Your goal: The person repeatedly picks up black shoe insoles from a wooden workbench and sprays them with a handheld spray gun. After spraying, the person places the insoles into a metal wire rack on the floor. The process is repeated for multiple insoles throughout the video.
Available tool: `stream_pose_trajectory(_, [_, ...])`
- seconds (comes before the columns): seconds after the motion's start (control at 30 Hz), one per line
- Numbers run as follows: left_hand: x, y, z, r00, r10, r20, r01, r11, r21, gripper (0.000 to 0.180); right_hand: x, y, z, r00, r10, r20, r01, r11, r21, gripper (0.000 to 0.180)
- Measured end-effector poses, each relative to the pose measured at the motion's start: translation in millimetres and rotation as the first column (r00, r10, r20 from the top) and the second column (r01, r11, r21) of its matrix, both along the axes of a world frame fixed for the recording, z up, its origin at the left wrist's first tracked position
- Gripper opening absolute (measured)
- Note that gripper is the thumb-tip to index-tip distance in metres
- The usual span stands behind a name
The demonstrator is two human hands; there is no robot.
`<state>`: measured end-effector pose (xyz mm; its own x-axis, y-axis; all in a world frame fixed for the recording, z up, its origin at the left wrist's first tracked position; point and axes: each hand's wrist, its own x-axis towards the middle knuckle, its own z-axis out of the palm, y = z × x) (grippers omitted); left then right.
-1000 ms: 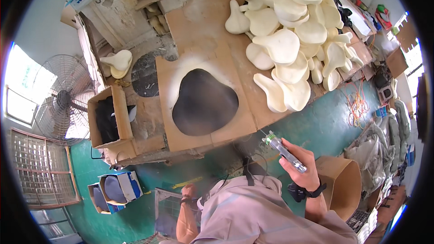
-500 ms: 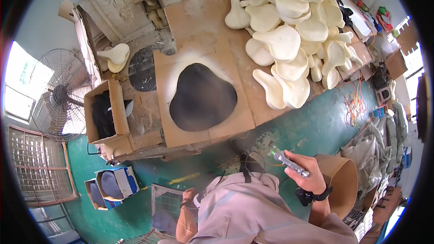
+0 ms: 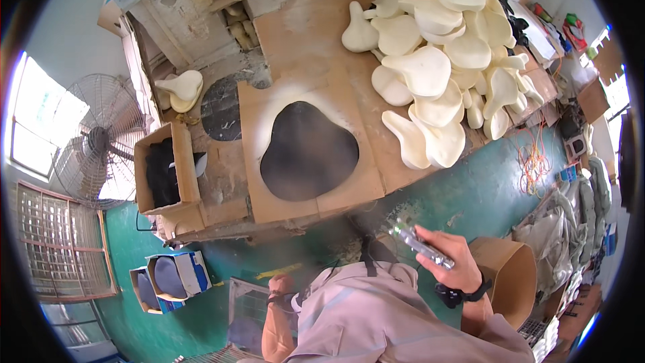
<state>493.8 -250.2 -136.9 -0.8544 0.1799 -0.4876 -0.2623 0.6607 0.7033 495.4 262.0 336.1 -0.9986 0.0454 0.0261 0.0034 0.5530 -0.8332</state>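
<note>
My right hand point(image 3: 455, 255) is closed round a silver spray gun point(image 3: 424, 247) with a green tip, held over the floor in front of the table's near edge. Its nozzle points left and away from me, and a faint haze hangs near it. On the table lies a cardboard sheet point(image 3: 252, 191) with a pale sprayed band round a dark, rounded-triangular piece point(image 3: 309, 154). Low down beside my trousers, my left hand point(image 3: 281, 284) is curled closed next to a wire rack point(image 3: 247, 299); whatever its fingers hold, if anything, is hidden.
Cream foam saddle pads point(image 3: 420, 70) are heaped at the table's right. An open carton point(image 3: 191, 168) with black pieces stands at its left, near a large fan point(image 3: 99, 141). Boxes of dark pads point(image 3: 169, 275) stand on the green floor; another carton point(image 3: 514, 272) stands beside my right arm.
The whole view has shifted slightly, so the table appears a little lower and further right. Relative to it, the spray gun in my right hand has moved slightly left. My left hand stays closed.
</note>
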Motion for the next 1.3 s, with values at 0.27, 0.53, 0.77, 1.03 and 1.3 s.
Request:
stream_pose_trajectory(0.27, [33.6, -11.7, -21.0, 0.902, -0.43, 0.038, 0.416, 0.841, -0.345, 0.024, -4.2, -5.4, -1.0, 0.985, -0.169, -0.035, 0.166, 0.983, -0.075, 0.051])
stream_pose_trajectory(0.53, [-1.1, 31.6, 7.8, 0.763, -0.562, 0.318, 0.644, 0.626, -0.439, 0.035, 4.0, -0.7, -5.1, 0.999, -0.006, -0.038, 0.007, 0.999, 0.033, 0.063])
stream_pose_trajectory(0.77, [1.3, 13.8, -26.2, 0.915, -0.342, 0.214, 0.402, 0.816, -0.416, 0.027, 0.5, 1.9, 8.8, 0.998, -0.052, 0.038, 0.052, 0.999, 0.011, 0.057])
stream_pose_trajectory(1.03, [2.5, 21.9, -30.4, 0.828, -0.524, 0.2, 0.55, 0.689, -0.472, 0.03, -7.8, 1.2, 4.9, 0.999, 0.028, -0.041, -0.026, 0.999, 0.039, 0.065])
stream_pose_trajectory(1.3, [6.0, 7.6, -34.3, 0.815, -0.561, 0.148, 0.556, 0.682, -0.475, 0.028, -19.1, -2.1, 8.9, 0.989, -0.045, -0.143, 0.051, 0.998, 0.04, 0.058])
